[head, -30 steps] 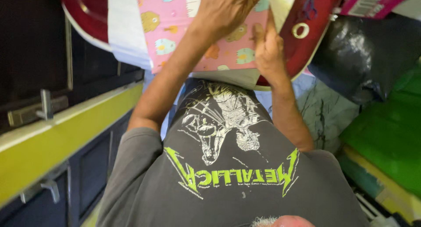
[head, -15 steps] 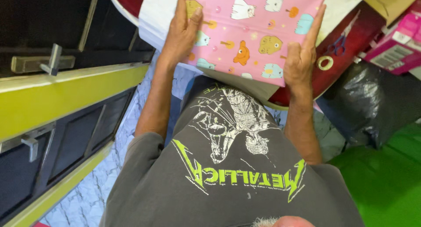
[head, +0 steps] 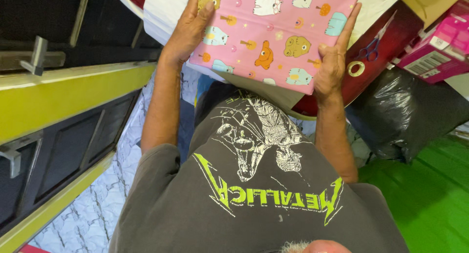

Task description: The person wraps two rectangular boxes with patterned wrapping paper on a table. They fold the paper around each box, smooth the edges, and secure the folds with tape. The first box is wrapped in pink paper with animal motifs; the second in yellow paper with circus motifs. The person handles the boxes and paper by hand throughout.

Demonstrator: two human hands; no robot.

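Observation:
A flat package wrapped in pink paper (head: 273,33) printed with cartoon animals lies on a round dark-red table (head: 386,43), over a white sheet (head: 159,16). My left hand (head: 188,30) lies along the package's left edge, thumb on top, and holds it. My right hand (head: 334,60) grips the right edge, with its fingers stretched up the side and its thumb on the paper. Both arms reach out over my grey printed shirt (head: 254,184).
Blue-handled scissors (head: 371,45) and a roll of tape (head: 355,68) lie on the table, right of my right hand. A pink carton (head: 432,50) and a black plastic bag (head: 420,111) are at right, above a green surface (head: 425,199). A yellow-trimmed dark cabinet (head: 58,101) stands left.
A second ago my hands worked at the top and right fold of the paper, up high. Now they hold the package by its two sides, and it sits squarely in view.

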